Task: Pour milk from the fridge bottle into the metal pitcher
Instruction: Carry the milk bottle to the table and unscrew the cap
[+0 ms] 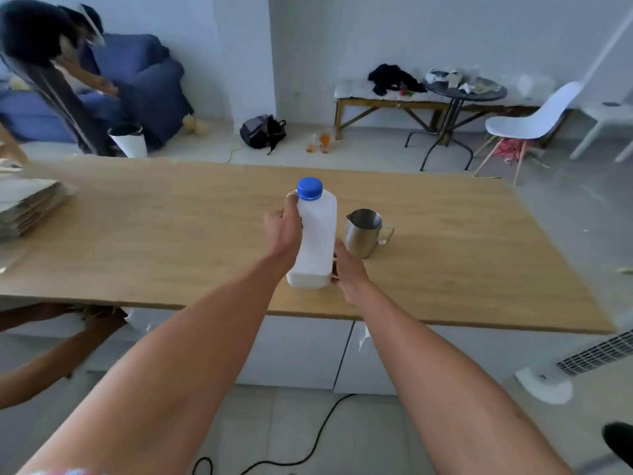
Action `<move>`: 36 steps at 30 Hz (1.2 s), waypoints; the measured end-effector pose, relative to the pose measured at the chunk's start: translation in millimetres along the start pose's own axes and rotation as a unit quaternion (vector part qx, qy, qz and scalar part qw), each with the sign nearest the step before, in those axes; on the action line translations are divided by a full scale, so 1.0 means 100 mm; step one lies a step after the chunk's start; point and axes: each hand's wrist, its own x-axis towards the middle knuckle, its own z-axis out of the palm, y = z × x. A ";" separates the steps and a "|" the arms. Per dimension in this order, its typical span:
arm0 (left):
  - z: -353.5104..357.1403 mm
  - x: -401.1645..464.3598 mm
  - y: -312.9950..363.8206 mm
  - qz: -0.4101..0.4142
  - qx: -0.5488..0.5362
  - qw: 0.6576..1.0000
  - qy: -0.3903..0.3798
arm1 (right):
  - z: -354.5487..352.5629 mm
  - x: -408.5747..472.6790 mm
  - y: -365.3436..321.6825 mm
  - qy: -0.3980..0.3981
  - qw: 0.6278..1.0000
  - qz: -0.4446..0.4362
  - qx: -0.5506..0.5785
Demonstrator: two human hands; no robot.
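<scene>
A white plastic milk bottle (pixel 317 234) with a blue screw cap (pixel 309 188) stands upright on the wooden table (pixel 171 234), near its front edge. My left hand (pixel 284 231) wraps the bottle's upper left side, thumb near the cap. My right hand (pixel 347 272) presses against the bottle's lower right side. The cap is on. Just right of the bottle stands the metal pitcher (pixel 363 232), upright, with its handle pointing right; what is inside it cannot be made out.
A stack of flat cardboard (pixel 27 207) lies at the table's left edge. Another person (pixel 41 46) bends over a blue sofa at the back left, and an arm (pixel 44 337) reaches in under the table's left side. A black cable (pixel 308 450) lies on the floor.
</scene>
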 end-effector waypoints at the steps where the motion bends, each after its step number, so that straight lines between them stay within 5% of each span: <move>1: 0.02 0.05 -0.04 -0.002 0.003 1.000 -0.008 | 0.00 0.02 -0.02 0.004 1.000 0.002 0.005; 19: 0.33 0.41 -0.33 -0.003 0.035 0.999 -0.028 | -0.14 0.41 -0.07 0.039 0.999 0.001 0.009; 22: 0.31 0.36 -0.32 0.010 0.049 0.998 -0.032 | -0.16 0.31 -0.22 0.121 0.988 -0.093 -0.032; 26: 0.31 0.31 -0.32 0.019 0.061 0.997 -0.031 | -0.19 0.13 -0.58 0.299 0.880 -0.309 -0.201; 29: 0.29 0.31 -0.36 0.020 0.063 0.997 -0.030 | -0.12 0.01 -0.87 0.287 0.785 -0.441 -0.327; 36: 0.30 0.31 -0.40 0.026 0.060 0.997 -0.028 | 0.11 -0.01 -1.22 0.260 0.697 -0.330 -0.581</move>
